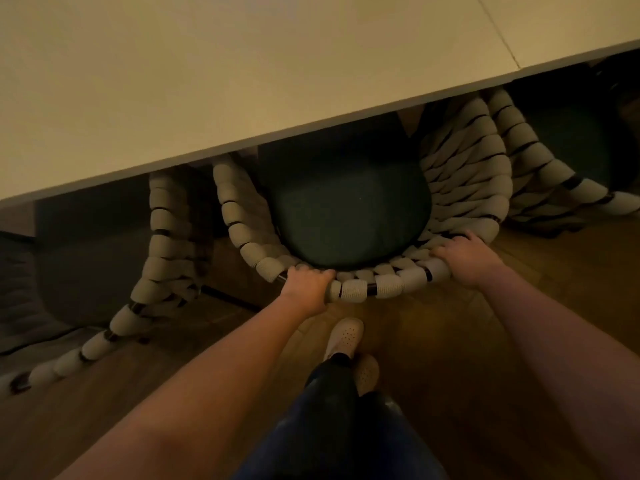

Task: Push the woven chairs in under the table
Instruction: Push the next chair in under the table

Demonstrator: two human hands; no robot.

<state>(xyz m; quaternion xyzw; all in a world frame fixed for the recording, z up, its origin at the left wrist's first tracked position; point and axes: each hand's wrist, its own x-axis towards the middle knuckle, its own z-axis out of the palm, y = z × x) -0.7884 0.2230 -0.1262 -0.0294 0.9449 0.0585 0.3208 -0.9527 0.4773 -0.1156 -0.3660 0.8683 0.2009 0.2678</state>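
Both hands, left hand (304, 284) and right hand (464, 259), grip the woven chair's (367, 287) back rim.

Left grip (306, 284), right grip (464, 259) both curled round chair rim (384, 287).

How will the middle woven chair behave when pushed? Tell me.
Probably stiff: the middle chair has rope wound on a dark rigid-looking frame. Likely not slippery to hold: left hand and right hand grip the coarse wrapped rim. It should slide rather than roll on the smooth wooden floor, though legs are hidden.
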